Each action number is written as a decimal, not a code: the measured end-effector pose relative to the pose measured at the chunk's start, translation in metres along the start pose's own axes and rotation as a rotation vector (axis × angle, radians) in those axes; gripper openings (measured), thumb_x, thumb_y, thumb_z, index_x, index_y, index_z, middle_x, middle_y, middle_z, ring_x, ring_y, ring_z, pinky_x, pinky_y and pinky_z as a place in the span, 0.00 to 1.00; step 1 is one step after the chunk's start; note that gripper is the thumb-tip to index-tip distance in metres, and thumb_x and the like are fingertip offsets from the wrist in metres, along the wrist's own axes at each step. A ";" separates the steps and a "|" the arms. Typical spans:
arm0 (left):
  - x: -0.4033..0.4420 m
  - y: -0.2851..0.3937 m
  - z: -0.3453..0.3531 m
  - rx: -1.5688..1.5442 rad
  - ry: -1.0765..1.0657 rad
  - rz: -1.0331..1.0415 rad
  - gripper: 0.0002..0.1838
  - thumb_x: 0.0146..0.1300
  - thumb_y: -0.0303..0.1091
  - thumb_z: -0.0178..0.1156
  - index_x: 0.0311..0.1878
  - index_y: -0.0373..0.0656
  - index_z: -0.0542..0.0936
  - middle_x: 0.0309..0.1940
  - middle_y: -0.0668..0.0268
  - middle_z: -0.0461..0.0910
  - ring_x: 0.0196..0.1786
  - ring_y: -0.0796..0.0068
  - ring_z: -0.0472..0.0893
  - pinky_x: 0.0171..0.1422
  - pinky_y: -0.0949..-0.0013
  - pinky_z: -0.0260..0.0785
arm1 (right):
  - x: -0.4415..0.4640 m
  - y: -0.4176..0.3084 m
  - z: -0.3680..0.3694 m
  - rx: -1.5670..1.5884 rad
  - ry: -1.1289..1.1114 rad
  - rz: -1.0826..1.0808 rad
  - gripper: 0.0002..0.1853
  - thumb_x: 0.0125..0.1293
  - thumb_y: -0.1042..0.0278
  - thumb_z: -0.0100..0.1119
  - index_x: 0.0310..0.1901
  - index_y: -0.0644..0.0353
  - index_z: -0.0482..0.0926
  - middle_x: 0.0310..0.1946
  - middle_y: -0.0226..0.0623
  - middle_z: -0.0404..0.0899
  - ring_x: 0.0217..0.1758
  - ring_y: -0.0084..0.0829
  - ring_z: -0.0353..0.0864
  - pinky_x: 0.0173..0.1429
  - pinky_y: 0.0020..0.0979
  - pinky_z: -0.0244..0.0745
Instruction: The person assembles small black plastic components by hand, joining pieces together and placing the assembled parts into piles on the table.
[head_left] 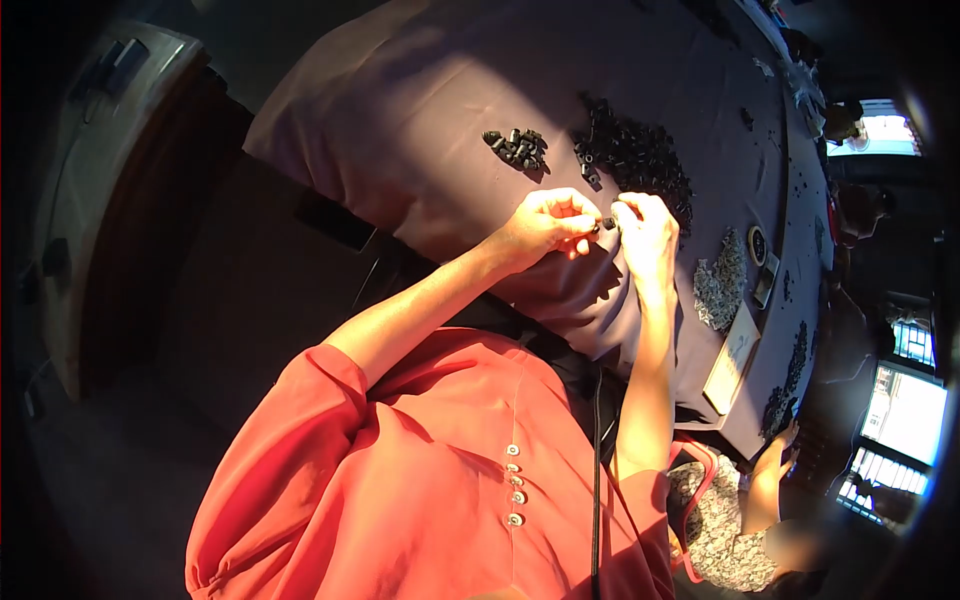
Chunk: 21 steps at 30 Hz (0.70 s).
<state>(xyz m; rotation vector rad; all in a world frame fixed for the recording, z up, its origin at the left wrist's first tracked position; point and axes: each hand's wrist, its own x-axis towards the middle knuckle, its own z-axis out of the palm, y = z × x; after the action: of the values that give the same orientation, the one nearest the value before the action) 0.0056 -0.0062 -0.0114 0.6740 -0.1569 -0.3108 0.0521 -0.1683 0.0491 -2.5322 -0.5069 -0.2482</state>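
Observation:
My left hand point(550, 224) is closed in a pinch above the cloth, with a tiny dark piece at its fingertips, too small to name. Close beside it, my right hand point(650, 238) pinches a small black cylindrical part point(609, 224) between thumb and fingers. The two sets of fingertips nearly meet. Beyond the left hand lies a small pile of black cylindrical parts point(518, 150), some catching the light. A larger heap of similar black parts point(640, 150) spreads behind my right hand.
A mauve cloth point(420, 130) covers the table. To the right are a heap of small whitish pieces point(722, 285), a round roll point(757, 245) and a pale flat box point(732, 360). A co-worker's arm point(768, 485) reaches the table's right end. Another wooden table point(150, 130) stands left.

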 end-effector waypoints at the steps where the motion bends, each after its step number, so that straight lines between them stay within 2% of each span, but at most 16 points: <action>1: -0.001 0.001 0.000 -0.011 0.017 -0.011 0.06 0.61 0.28 0.56 0.40 0.37 0.76 0.31 0.61 0.78 0.28 0.78 0.77 0.31 0.77 0.70 | 0.003 0.005 0.005 -0.012 -0.013 0.043 0.07 0.54 0.72 0.58 0.34 0.63 0.79 0.29 0.44 0.75 0.33 0.40 0.77 0.39 0.34 0.73; 4: 0.000 0.002 -0.002 -0.052 -0.035 -0.026 0.06 0.62 0.27 0.56 0.41 0.37 0.75 0.31 0.60 0.78 0.28 0.77 0.77 0.32 0.77 0.70 | 0.008 0.010 0.015 -0.225 -0.040 0.065 0.08 0.55 0.68 0.57 0.34 0.62 0.79 0.31 0.44 0.76 0.35 0.42 0.77 0.41 0.36 0.72; 5: -0.001 0.003 -0.001 -0.046 -0.022 -0.033 0.06 0.62 0.26 0.55 0.41 0.36 0.75 0.32 0.60 0.78 0.28 0.77 0.77 0.32 0.76 0.70 | 0.009 0.017 0.017 -0.147 -0.058 0.036 0.08 0.56 0.66 0.55 0.31 0.61 0.79 0.32 0.45 0.75 0.36 0.44 0.76 0.41 0.37 0.72; 11: 0.000 -0.001 -0.002 -0.083 -0.038 0.012 0.07 0.62 0.27 0.55 0.41 0.35 0.75 0.32 0.59 0.78 0.29 0.75 0.77 0.33 0.75 0.69 | 0.005 0.006 0.013 -0.267 -0.069 -0.003 0.05 0.58 0.71 0.53 0.35 0.62 0.73 0.31 0.44 0.74 0.35 0.43 0.76 0.40 0.38 0.71; 14: 0.000 0.001 -0.002 -0.084 -0.037 -0.006 0.07 0.62 0.27 0.56 0.41 0.36 0.75 0.31 0.61 0.77 0.27 0.77 0.75 0.31 0.76 0.67 | -0.006 0.003 0.007 -0.010 0.031 -0.037 0.05 0.60 0.73 0.52 0.36 0.62 0.71 0.29 0.44 0.74 0.31 0.41 0.75 0.38 0.36 0.71; 15: 0.000 0.001 -0.002 -0.078 -0.030 -0.001 0.06 0.62 0.27 0.56 0.41 0.36 0.75 0.30 0.61 0.77 0.27 0.77 0.74 0.30 0.77 0.66 | -0.013 -0.012 -0.001 0.127 -0.036 0.137 0.04 0.60 0.76 0.53 0.36 0.63 0.72 0.27 0.39 0.75 0.27 0.31 0.76 0.35 0.30 0.72; 19: 0.000 0.001 0.000 -0.061 -0.029 0.006 0.05 0.62 0.28 0.56 0.40 0.38 0.75 0.27 0.64 0.75 0.25 0.79 0.72 0.27 0.78 0.62 | -0.048 -0.020 0.003 0.688 0.019 0.282 0.06 0.61 0.79 0.54 0.40 0.67 0.76 0.28 0.32 0.77 0.28 0.19 0.76 0.34 0.21 0.74; 21: -0.001 0.004 0.002 -0.037 -0.031 -0.002 0.05 0.62 0.28 0.56 0.40 0.39 0.75 0.26 0.65 0.75 0.25 0.81 0.71 0.27 0.79 0.61 | -0.057 -0.022 0.006 0.852 0.035 0.354 0.07 0.61 0.80 0.53 0.41 0.68 0.76 0.28 0.33 0.77 0.27 0.20 0.76 0.35 0.21 0.75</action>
<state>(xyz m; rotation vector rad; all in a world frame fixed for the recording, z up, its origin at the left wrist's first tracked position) 0.0052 -0.0046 -0.0075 0.6326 -0.1798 -0.3255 -0.0082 -0.1647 0.0386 -1.7306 -0.0943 0.0571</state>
